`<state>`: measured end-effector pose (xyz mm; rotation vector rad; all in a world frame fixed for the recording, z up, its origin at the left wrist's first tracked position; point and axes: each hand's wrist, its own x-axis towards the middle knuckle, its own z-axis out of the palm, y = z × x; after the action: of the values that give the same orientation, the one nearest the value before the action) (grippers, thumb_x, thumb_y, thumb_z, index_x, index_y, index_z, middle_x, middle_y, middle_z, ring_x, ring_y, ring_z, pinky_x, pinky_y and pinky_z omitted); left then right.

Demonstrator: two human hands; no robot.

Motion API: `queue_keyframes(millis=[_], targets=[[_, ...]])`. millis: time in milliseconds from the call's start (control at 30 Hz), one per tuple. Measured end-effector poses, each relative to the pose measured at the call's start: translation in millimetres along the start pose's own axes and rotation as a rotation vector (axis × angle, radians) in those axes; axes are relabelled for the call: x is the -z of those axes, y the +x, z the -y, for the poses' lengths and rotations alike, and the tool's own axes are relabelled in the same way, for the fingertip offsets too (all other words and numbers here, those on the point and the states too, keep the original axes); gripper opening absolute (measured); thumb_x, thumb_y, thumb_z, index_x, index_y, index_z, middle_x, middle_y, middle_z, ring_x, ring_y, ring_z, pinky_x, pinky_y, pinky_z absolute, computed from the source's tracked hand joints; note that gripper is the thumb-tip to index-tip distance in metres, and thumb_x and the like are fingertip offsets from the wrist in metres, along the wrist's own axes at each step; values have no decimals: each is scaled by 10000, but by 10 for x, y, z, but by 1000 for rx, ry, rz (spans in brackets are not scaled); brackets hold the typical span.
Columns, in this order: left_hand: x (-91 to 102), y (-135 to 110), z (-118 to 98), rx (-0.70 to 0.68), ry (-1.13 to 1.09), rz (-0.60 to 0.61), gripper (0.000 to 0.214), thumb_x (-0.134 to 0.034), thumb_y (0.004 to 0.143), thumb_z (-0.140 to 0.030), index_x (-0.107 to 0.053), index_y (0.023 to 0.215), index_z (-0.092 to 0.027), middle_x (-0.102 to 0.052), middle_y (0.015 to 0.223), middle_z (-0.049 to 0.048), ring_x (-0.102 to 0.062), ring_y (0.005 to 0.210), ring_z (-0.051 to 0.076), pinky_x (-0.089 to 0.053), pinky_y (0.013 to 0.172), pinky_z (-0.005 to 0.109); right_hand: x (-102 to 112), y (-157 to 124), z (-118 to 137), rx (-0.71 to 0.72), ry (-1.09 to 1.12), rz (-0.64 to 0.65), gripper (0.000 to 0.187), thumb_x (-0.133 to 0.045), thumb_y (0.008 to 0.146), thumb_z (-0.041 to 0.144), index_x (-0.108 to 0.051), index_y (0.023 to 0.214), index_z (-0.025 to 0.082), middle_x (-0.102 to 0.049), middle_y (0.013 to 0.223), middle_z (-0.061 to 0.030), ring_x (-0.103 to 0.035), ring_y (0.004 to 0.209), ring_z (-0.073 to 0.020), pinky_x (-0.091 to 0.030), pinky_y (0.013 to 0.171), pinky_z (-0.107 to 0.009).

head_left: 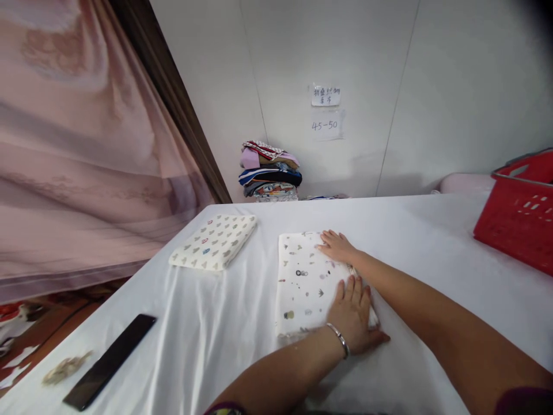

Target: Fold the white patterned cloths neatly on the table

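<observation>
- At the far left, beside the white table (194,323): one pink curtain (86,144), hanging in folds.
- On the near left corner: one small beige tuft (67,368), material not clear.
- Just beside it: one flat black object (110,362), long and glossy, lying at a slant.
- Farther back, left of centre: one cloth with grey motifs (215,242), folded to a neat flat block, no hand on it. Judged complete.
- Behind the table's far edge: one stack of fabrics (271,170), mixed colours, piled in layers.
- At centre: one white printed cloth (302,282), lying flat on the table as a folded rectangle, well apart from the cloth with grey motifs. Left edge straight; right edge uneven beneath the hands. Judged nearly complete, with the right side left to be evened.
- On the wall above: two paper notes (326,96), handwritten, one reading "45-50".
- At the printed cloth's far right corner: the right hand (337,246), palm down, fingers extended, grasping nothing.
- At its near right side: the left hand (352,311), spread flat, likewise without a grip, wearing a silver bracelet (339,340).
- At the far right: one red basket (514,213), partly out of view.
</observation>
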<state>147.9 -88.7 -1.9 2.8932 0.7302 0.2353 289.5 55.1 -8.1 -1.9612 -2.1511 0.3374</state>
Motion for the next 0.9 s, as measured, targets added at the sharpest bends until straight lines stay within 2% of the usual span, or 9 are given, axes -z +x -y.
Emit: queue_keyframes(millis=[167, 333, 467, 567, 667, 733, 833, 900], targets=[[57, -172, -1, -34, 26, -78, 754, -423, 817, -525, -222, 1393, -81, -203, 1468, 142, -127, 1356, 278, -169, 1091, 469, 179, 169, -224, -23, 55, 39, 408, -356, 878, 287, -460, 1265, 209, -441, 1344, -73, -348, 1253, -236, -275, 1004, -365], [-33, -292, 1, 17, 145, -122, 523, -387, 874, -349, -354, 1327, -90, -351, 1401, 131, -328, 1268, 259, -285, 1043, 422, 336, 410, -358, -70, 66, 169, 443, -568, 740, 287, -575, 1173, 199, -559, 1222, -76, -490, 1125, -265, -376, 905, -307], [-116, -279, -55, -13, 301, -163, 437, -344, 888, -234, -412, 1286, -66, -418, 1343, 170, -354, 1245, 287, -313, 998, 451, 453, 577, -343, -89, 94, 280, 497, -678, 606, 269, -629, 1094, 190, -615, 1122, -68, -549, 1027, -254, -410, 822, -271], [-147, -259, -99, -12, 345, -188, 438, -355, 884, -253, -429, 1271, -60, -427, 1329, 185, -362, 1234, 306, -329, 971, 471, 498, 640, -319, -124, 127, 353, 381, -700, 551, 242, -683, 925, 173, -668, 920, -52, -596, 873, -234, -430, 715, -266], [-182, -253, -106, -4, 372, -206, 420, -344, 888, -238, -435, 1259, -64, -434, 1319, 182, -378, 1221, 306, -341, 959, 474, 499, 638, -303, -190, 170, 380, 230, -698, 533, 241, -670, 738, 139, -643, 722, -43, -599, 737, -221, -426, 609, -266], [-191, -259, -84, -7, 365, -198, 405, -344, 890, -225, -430, 1258, -80, -435, 1320, 171, -385, 1220, 292, -345, 964, 465, 500, 595, -302, -235, 215, 371, 191, -690, 534, 239, -632, 677, 129, -611, 662, -36, -589, 683, -205, -419, 556, -257], [-123, -298, -21, -40, 267, -162, 387, -355, 885, -224, -433, 1246, -110, -458, 1309, 141, -410, 1203, 264, -358, 974, 441, 546, 451, -334, -291, 308, 333, 198, -684, 539, 231, -580, 677, 134, -592, 674, -30, -583, 680, -185, -425, 525, -236], [-3, -356, 27, -85, 149, -115, 413, -405, 851, -224, -425, 1250, -120, -470, 1305, 124, -419, 1198, 249, -363, 988, 418, 620, 293, -386, -333, 382, 327, 224, -688, 544, 239, -559, 697, 140, -598, 711, -36, -590, 693, -180, -451, 531, -234]])
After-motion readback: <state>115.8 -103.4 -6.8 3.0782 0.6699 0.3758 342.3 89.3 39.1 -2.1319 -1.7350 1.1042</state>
